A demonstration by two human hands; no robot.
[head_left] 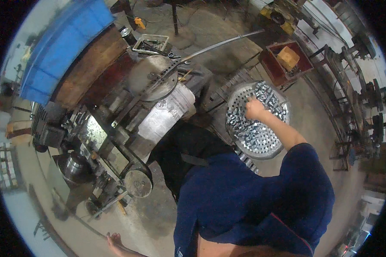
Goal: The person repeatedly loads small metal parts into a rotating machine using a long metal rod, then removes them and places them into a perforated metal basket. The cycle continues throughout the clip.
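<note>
My right arm stretches out to a round perforated metal tray [261, 150]. My right hand [255, 109] is down among the small shiny metal pieces [248, 131] heaped in it. Its fingers look closed, but what lies between them is too small to make out. At the lower left, my left hand [114, 240] is out to the side, low in the picture. A thin dark rod [90, 228] runs up to it, and the fingers appear curled around that rod, though they are small and dim here.
A greasy machine with a round disc [138, 183] stands left of me. Beyond it are a pale cylinder [165, 113], a round plate [154, 77] and a long metal bar [223, 43]. A red bin [283, 70] stands behind the tray; a blue container [66, 47] is far left.
</note>
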